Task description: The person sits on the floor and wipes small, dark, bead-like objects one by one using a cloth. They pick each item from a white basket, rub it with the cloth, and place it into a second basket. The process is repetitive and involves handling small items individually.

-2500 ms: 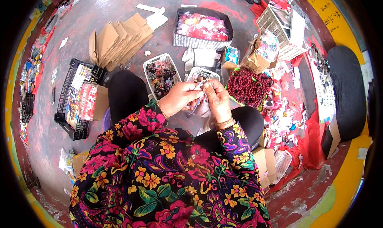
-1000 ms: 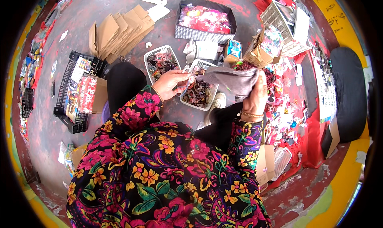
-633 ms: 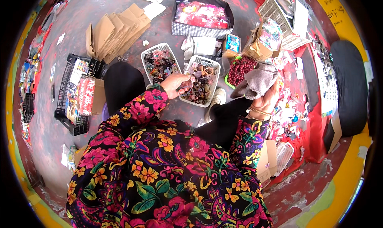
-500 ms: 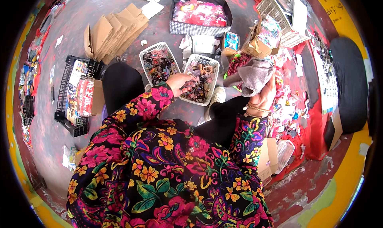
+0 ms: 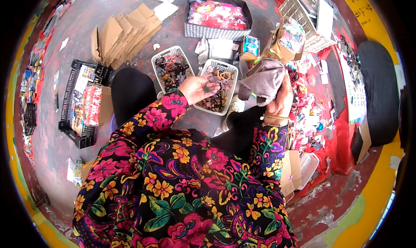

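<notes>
My left hand lies palm up over the near edge of a white basket full of small hair ties, with a few ties resting in its fingers. My right hand grips a grey cloth, lifted above the floor to the right of that basket. A second white basket of dark hair ties stands just left of the first. My flowered sleeves come in from below.
A patterned bin of pink and red items stands at the back. Flattened cardboard lies at the back left, a black crate with packets on the left, a white wire basket and red clutter on the right.
My right hand has swung the grey cloth to the right and raised it. My left hand dropped from near the right hand to the hair-tie basket and turned palm up.
</notes>
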Demonstrator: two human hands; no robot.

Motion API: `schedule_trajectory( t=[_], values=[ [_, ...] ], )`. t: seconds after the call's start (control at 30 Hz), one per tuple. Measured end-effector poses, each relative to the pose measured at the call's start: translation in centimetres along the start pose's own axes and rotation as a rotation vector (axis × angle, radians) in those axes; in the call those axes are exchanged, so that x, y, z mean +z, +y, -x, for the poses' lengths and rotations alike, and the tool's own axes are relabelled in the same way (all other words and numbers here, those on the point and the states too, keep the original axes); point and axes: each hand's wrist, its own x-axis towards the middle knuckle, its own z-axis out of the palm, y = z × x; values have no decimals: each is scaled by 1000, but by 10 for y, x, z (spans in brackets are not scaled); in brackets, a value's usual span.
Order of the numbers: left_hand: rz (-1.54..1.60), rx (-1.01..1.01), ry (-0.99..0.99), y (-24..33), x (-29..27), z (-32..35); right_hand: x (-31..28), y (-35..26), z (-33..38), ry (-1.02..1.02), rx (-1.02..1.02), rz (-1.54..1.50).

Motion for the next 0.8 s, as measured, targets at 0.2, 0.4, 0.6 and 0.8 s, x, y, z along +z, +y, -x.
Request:
schedule_trajectory(
  t=[0.2,0.4,0.6,0.8],
  values=[
    [-5,258,-82,17,58,38,39,5,15,-361,147,133],
    [-71,346,-147,12,72,37,25,55,23,-356,12,640],
    [-34,292,-59,-7,88,46,34,67,27,-440,-539,1301],
    [-654,562,107,-10,93,53,19,60,19,-197,19,444]
  ],
)
